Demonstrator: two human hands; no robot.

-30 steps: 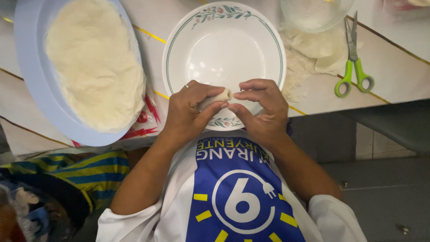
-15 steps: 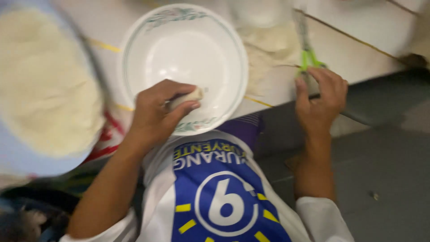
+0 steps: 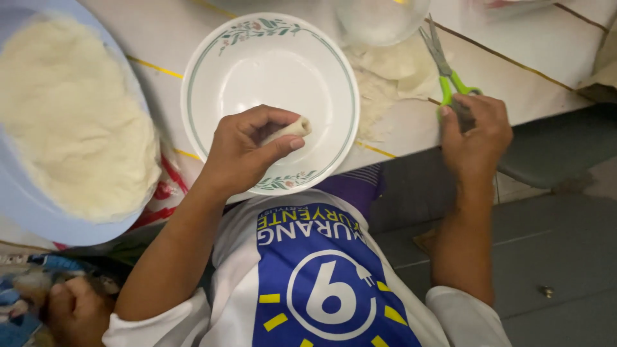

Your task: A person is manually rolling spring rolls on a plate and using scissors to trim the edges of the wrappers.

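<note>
Pale roll (image 3: 289, 129) pinched, scissors (image 3: 448, 77) handles seemingly gripped

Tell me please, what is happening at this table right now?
A person sits at a tiled counter. The left hand holds a small pale roll over a white floral-rimmed plate. The right hand rests on the green handles of scissors lying on the counter. A blue basin of white dough-like mass sits to the left, and thin pale wrapper sheets lie beside the plate, under a clear bowl.

Small pale roll (image 3: 290, 129) pinched over plate; green-handled scissors (image 3: 450, 74) on table.
</note>
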